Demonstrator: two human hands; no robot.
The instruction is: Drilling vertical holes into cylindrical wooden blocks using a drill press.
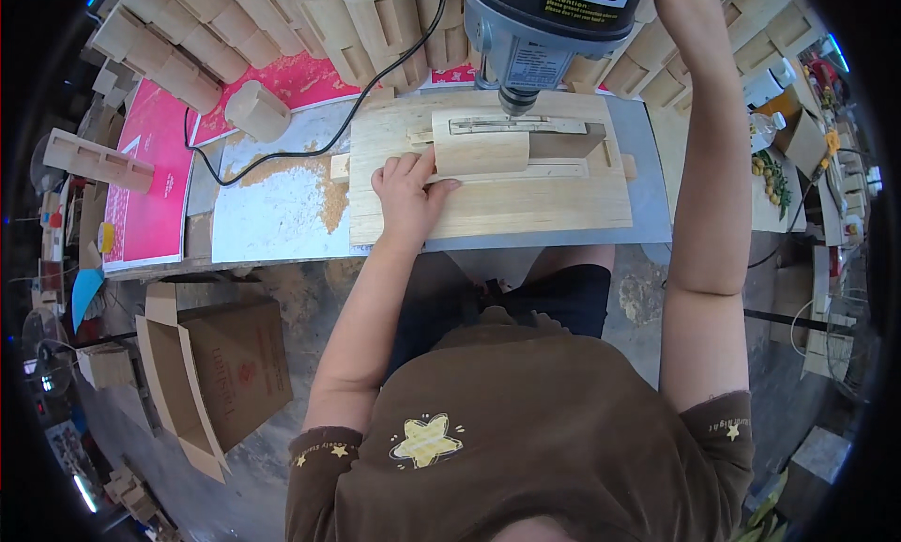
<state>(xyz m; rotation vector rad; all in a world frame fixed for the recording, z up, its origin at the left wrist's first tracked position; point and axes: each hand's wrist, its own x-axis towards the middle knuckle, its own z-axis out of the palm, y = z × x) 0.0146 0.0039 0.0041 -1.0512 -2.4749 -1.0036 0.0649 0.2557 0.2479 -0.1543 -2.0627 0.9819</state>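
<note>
A pale, rounded wooden block with a long slot in its top lies in a flat wooden jig board. My left hand holds the block's left end, fingers curled against it and thumb stretched to the right along its front. Above the block hangs the chuck of a blue-grey drill press; the bit's tip is hard to make out. On the right, my right arm reaches up beside the machine. My right hand is cut off by the upper edge, so its fingers and whatever they touch are hidden.
Stacked, slotted wooden pieces line the back. Two loose pieces are at the left on pink sheets. A black cable crosses the table past sawdust. An open cardboard box stands below left.
</note>
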